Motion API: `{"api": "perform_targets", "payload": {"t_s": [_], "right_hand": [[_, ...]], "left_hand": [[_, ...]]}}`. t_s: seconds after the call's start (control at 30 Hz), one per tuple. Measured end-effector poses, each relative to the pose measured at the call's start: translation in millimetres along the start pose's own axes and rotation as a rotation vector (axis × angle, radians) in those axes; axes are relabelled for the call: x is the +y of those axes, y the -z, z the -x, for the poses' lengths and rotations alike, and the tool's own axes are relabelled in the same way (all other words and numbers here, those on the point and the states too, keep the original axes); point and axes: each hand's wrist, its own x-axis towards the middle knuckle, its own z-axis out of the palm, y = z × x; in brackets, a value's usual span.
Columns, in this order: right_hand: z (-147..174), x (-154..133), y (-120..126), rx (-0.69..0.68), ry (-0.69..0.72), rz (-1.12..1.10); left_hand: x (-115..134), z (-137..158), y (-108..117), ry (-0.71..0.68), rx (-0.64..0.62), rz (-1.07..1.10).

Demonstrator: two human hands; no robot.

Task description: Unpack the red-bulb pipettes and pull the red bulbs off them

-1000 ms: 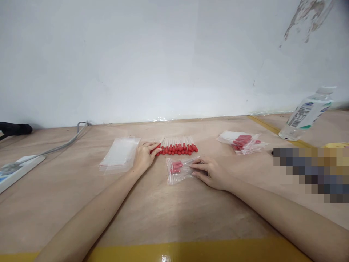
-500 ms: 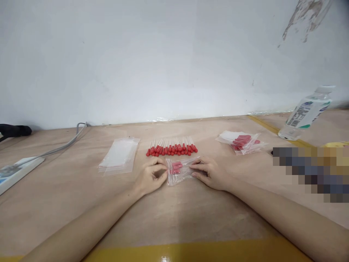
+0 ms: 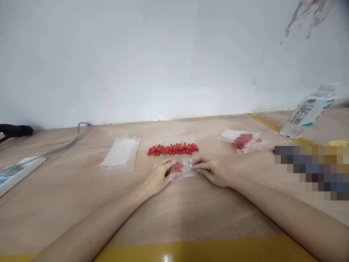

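Observation:
A clear zip bag (image 3: 187,170) with a few red bulbs inside lies in front of me at the middle of the table. My left hand (image 3: 159,177) grips its left end, the thumb along the near side and the fingers at the far side. At the bag's right end, the thumb and fingers of my right hand (image 3: 214,171) pinch the plastic. Just beyond the bag, a row of droppers (image 3: 174,148) lies with red bulbs towards me and thin clear tubes towards the wall.
Flat empty zip bags (image 3: 120,154) are stacked at the left. Filled bags (image 3: 242,141) with red bulbs lie at the right. Further right stands a plastic bottle (image 3: 308,111). A power strip (image 3: 21,174) with a grey cable (image 3: 68,143) is at the far left.
My left hand has shifted its hold over the bag's left end, its thumb now partly behind the plastic. My right hand still pinches the other end. The view has shifted slightly.

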Motion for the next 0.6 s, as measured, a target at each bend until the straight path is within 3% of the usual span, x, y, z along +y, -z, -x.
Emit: {"api": "perform_targets", "payload": {"t_s": [0.2, 0.6], "right_hand": [[2.3, -2.4, 1.0, 0.088, -0.045, 0.116], [2.5, -5.3, 2.0, 0.060, -0.059, 0.118]], "left_hand": [[-0.5, 1.7, 1.0, -0.010, 0.004, -0.057], [-0.8, 2.9, 7.7, -0.062, -0.057, -0.104]]}}
